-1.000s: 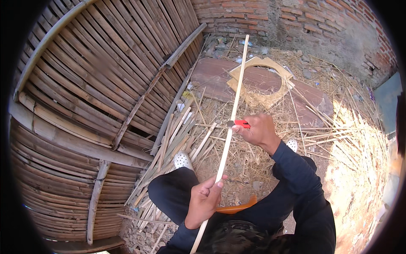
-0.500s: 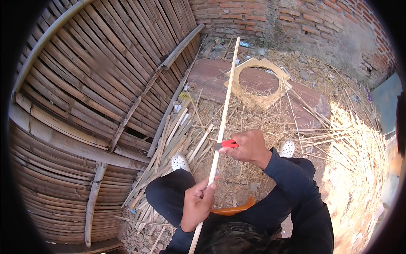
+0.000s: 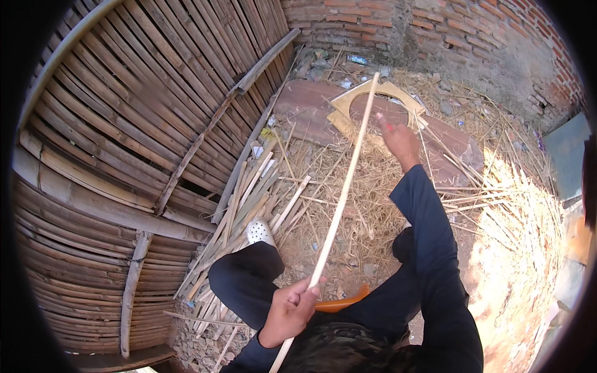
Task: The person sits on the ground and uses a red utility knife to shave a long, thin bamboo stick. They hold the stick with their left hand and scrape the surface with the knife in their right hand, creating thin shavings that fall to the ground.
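A long pale bamboo strip (image 3: pixel 339 208) runs from my lap up toward the far ground. My left hand (image 3: pixel 289 309) is closed around its near end, just above my knees. My right hand (image 3: pixel 398 140) is stretched far out, just right of the strip near its far tip. It grips a small red-handled tool (image 3: pixel 388 127), of which only a bit of red shows. The tool's blade is hidden, so I cannot tell whether it touches the strip. I am seated, with dark trousers and a white shoe (image 3: pixel 259 231) visible.
A large woven bamboo panel (image 3: pixel 124 143) fills the left side. A heap of loose bamboo strips (image 3: pixel 245 205) lies beside it. Straw covers the ground ahead, where a yellow frame with a round opening (image 3: pixel 348 105) rests on a reddish board (image 3: pixel 311 109). A brick wall (image 3: pixel 435 28) stands behind. An orange seat edge (image 3: pixel 339 303) shows under me.
My right hand with the red-handled tool has swept from the strip's middle out toward its far tip. The strip has tilted slightly rightward; my left hand keeps its hold on the near end.
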A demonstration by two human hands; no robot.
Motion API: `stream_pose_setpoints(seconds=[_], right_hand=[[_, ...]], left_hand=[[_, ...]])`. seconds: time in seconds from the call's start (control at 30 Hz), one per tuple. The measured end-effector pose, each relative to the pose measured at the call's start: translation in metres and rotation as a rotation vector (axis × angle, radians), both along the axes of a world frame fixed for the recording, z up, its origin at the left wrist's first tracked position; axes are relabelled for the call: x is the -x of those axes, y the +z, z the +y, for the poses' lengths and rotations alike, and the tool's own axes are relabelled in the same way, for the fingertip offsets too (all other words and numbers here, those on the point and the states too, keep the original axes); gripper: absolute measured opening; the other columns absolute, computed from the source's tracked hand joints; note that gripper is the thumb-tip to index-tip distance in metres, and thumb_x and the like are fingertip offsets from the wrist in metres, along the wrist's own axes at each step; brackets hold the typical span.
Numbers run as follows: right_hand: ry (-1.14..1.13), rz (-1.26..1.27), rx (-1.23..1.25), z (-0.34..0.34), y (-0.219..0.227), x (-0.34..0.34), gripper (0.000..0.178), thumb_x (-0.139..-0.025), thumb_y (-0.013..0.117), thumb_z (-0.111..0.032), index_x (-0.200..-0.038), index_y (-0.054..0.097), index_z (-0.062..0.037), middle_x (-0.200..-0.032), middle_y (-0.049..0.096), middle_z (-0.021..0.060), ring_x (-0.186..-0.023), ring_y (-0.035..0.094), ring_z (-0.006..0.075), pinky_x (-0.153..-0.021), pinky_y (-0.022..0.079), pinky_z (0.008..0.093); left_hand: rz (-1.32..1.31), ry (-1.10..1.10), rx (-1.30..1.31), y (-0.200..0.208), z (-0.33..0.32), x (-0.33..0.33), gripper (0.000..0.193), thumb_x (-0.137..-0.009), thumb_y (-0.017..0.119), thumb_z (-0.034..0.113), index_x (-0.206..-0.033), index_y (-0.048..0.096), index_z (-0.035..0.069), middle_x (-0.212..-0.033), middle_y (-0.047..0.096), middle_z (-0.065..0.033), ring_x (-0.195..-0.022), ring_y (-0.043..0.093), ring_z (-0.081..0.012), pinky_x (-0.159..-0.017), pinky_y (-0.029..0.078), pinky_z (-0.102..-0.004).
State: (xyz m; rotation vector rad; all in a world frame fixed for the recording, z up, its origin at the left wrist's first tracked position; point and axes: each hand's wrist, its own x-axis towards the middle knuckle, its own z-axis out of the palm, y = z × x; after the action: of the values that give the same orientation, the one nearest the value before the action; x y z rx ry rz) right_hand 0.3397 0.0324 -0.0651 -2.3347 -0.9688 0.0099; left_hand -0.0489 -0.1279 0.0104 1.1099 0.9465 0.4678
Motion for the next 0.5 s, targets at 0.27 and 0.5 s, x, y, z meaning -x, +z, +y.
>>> stream_pose_setpoints(seconds=[0.27, 0.5], right_hand=[[0.583, -0.105, -0.166, -0.034, 0.020, 0.071, 0.069, -0.085, 0.048, -0.068, -0.060, 0.061, -0.0051, -0.050, 0.053, 0.0154, -0.050, 0.057, 0.0338, -0.049, 0.043, 0.0432], [0.994, -0.221, -0.303, -0.086, 0.029, 0.149, 0.063, -0.076, 0.060, -0.069, -0.054, 0.056, -0.0106, -0.046, 0.052, 0.0062, -0.041, 0.056, 0.0260, -0.040, 0.041, 0.0378]], left_hand=[[0.038, 0.160, -0.106, 0.002, 0.028, 0.001, 0.031, -0.099, 0.050, 0.014, -0.125, 0.056, -0.002, -0.052, 0.042, 0.0068, -0.041, 0.035, -0.0003, -0.038, 0.025, -0.0183], [-0.003, 0.175, -0.214, 0.001, 0.046, -0.025, 0.030, -0.097, 0.053, 0.012, -0.123, 0.058, -0.003, -0.055, 0.043, 0.0067, -0.041, 0.034, 0.0001, -0.038, 0.025, -0.0175]])
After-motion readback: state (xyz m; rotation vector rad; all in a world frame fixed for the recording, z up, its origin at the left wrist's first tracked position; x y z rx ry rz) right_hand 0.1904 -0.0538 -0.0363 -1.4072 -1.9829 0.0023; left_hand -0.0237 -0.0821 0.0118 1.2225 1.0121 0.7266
